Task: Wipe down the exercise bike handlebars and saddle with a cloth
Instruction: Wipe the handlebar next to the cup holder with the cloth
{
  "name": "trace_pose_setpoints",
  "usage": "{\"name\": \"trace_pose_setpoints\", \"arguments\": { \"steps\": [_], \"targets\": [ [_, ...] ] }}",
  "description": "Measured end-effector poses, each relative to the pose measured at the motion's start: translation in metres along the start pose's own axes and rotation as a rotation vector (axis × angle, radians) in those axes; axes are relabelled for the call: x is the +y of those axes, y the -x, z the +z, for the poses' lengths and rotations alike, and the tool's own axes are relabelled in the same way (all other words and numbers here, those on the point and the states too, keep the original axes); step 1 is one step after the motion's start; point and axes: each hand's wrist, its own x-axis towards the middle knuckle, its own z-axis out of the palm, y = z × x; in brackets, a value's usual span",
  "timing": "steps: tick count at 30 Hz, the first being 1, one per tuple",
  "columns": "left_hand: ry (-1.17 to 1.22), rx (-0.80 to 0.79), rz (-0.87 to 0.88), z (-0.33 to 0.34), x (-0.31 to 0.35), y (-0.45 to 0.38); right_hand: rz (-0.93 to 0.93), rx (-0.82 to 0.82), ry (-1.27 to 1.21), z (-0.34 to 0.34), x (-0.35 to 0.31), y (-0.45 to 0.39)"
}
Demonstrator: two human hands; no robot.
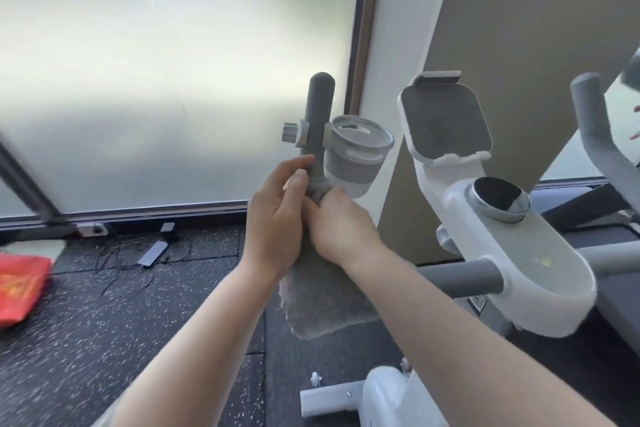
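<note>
At the centre of the frame both hands meet on the left handlebar (317,121), a grey upright post. The right hand (341,224) has its grip clamped on the grey cloth (323,295), bunching it round the lower part of the post; the rest of the cloth hangs down below the wrists. The left hand (277,215) lies against the cloth and post from the left, fingers gently bent with the tips touching the post, but whether they close round it cannot be told. Just right of the post a grey cup holder (356,152) is clamped to it. The white console (512,246) sits at the right, the right handlebar (595,125) beyond it. The saddle is out of view.
</note>
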Motion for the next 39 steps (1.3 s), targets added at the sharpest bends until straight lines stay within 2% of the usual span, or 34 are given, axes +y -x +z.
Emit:
{"name": "trace_pose_setpoints", "arguments": {
  "steps": [2,6,7,11,13,15,18,23,25,28,31,33,35,37,38,39],
  "targets": [
    [0.005,-0.024,-0.002,-0.003,0.000,-0.001,0.078,0.009,-0.160,0.001,0.001,0.009],
    [0.045,-0.035,0.011,-0.004,-0.006,-0.004,0.023,0.066,0.061,0.010,-0.003,0.014],
    [0.058,-0.011,0.016,-0.003,-0.007,-0.005,0.040,0.104,-0.004,0.009,-0.008,0.007],
    [0.104,0.065,0.057,-0.002,-0.010,-0.023,0.099,0.159,-0.514,0.004,-0.019,-0.012],
    [0.100,0.094,0.070,-0.001,-0.007,-0.030,0.120,0.218,-0.627,0.002,-0.012,-0.006],
    [0.072,0.108,0.106,-0.003,-0.005,-0.040,0.111,0.369,-0.657,0.000,-0.006,-0.001],
    [0.000,0.076,0.172,-0.003,0.000,-0.056,-0.043,0.650,-0.647,-0.007,-0.012,-0.003],
    [0.032,-0.081,0.140,0.004,-0.002,-0.080,-0.301,0.924,-0.541,-0.023,-0.024,-0.051],
    [0.067,-0.135,0.131,0.007,-0.005,-0.086,-0.311,0.913,-0.383,-0.031,-0.029,-0.082],
    [0.089,-0.146,0.088,0.005,-0.008,-0.089,-0.293,0.706,-0.045,-0.029,-0.030,-0.115],
    [0.010,-0.181,0.104,0.002,-0.014,-0.092,-0.252,0.610,-0.014,-0.043,-0.032,-0.129],
    [-0.102,-0.197,0.153,0.003,-0.016,-0.090,-0.135,0.555,-0.060,-0.059,-0.038,-0.139],
    [-0.193,-0.167,0.196,0.003,-0.018,-0.089,-0.015,0.611,-0.200,-0.064,-0.044,-0.142],
    [-0.179,-0.155,0.209,-0.001,-0.019,-0.091,0.049,0.711,-0.339,-0.052,-0.048,-0.135],
    [-0.149,-0.156,0.190,-0.005,-0.019,-0.093,0.047,0.758,-0.307,-0.042,-0.049,-0.129],
    [-0.123,-0.161,0.162,-0.008,-0.020,-0.095,0.009,0.799,-0.173,-0.033,-0.050,-0.123]
  ]
}}
